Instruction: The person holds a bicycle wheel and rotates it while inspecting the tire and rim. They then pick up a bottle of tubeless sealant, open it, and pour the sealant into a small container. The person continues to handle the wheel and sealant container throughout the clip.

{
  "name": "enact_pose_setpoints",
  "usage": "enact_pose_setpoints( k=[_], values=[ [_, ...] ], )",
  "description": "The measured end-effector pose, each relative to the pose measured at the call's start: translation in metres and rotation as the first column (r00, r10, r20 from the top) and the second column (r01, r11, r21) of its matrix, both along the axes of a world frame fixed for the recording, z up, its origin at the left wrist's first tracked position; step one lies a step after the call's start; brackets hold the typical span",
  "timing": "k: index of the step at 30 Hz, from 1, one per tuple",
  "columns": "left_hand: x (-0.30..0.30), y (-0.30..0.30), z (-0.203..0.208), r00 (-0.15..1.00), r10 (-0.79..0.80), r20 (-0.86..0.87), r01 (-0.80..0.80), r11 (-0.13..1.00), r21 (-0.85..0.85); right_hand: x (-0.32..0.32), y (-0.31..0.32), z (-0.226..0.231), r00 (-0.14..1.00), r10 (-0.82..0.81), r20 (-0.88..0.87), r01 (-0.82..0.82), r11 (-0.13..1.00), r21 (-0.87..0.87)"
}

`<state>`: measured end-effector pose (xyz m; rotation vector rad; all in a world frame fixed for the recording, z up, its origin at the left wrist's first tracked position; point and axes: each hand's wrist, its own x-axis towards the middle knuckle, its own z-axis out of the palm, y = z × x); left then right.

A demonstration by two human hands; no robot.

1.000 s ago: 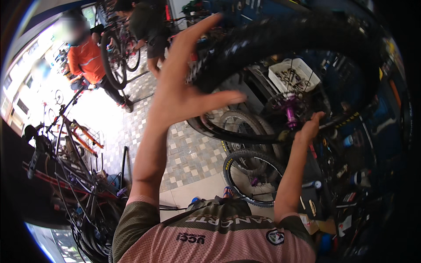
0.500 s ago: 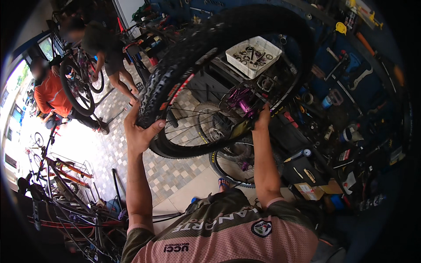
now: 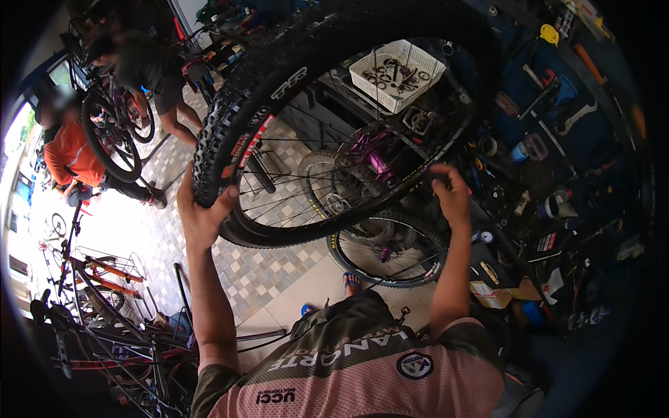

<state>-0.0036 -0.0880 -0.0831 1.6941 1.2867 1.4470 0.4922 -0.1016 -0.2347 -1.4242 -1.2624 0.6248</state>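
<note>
A bicycle wheel (image 3: 221, 118) with a thick black knobby tyre is held up in front of me, tilted. My left hand (image 3: 202, 214) grips its left side, thumb on the inner side and fingers round the outside of the tread. At the wheel's middle sits a purple hub (image 3: 378, 166) with thin spokes and a disc rotor. My right hand (image 3: 453, 196) is beside the tyre's lower right, its fingers bent and apart. Nothing plainly shows between them; whether a fingertip touches the tyre I cannot tell.
Another wheel (image 3: 390, 256) is low by my feet. A white basket (image 3: 376, 99) of small metal parts stands on the bench beyond. Tools hang and lie at right. Bicycle frames (image 3: 104, 279) crowd the lower left. Two people work at a bicycle (image 3: 111, 132) at far left.
My right hand has come away from the hub area and moved right, off the wheel's inside. The wheel has shifted slightly left and turned a little, my left hand moving with it.
</note>
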Motion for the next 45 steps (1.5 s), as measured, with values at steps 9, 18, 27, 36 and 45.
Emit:
enact_pose_setpoints(
  k=[9,18,27,36,45],
  values=[
    [-0.001,0.005,-0.010,0.993,-0.064,0.098,0.061,0.997,0.036,-0.025,0.078,0.067,0.803,0.071,0.591,-0.226,0.955,0.192],
    [-0.013,0.007,-0.022,1.000,0.030,-0.006,-0.029,1.000,0.009,-0.012,0.097,0.103,0.516,0.588,0.623,-0.581,0.775,-0.250],
    [-0.016,0.013,-0.018,0.999,0.037,-0.016,-0.037,0.998,-0.041,-0.022,0.120,0.131,0.271,0.861,0.430,-0.615,0.499,-0.610],
    [-0.012,0.008,-0.014,0.999,-0.008,-0.032,0.008,1.000,-0.002,-0.035,0.121,0.129,0.158,0.865,0.475,-0.495,0.486,-0.720],
    [-0.007,-0.001,-0.012,0.999,0.042,0.017,-0.041,0.998,-0.056,-0.049,0.100,0.123,0.198,0.620,0.759,-0.275,0.778,-0.564]
  ],
)
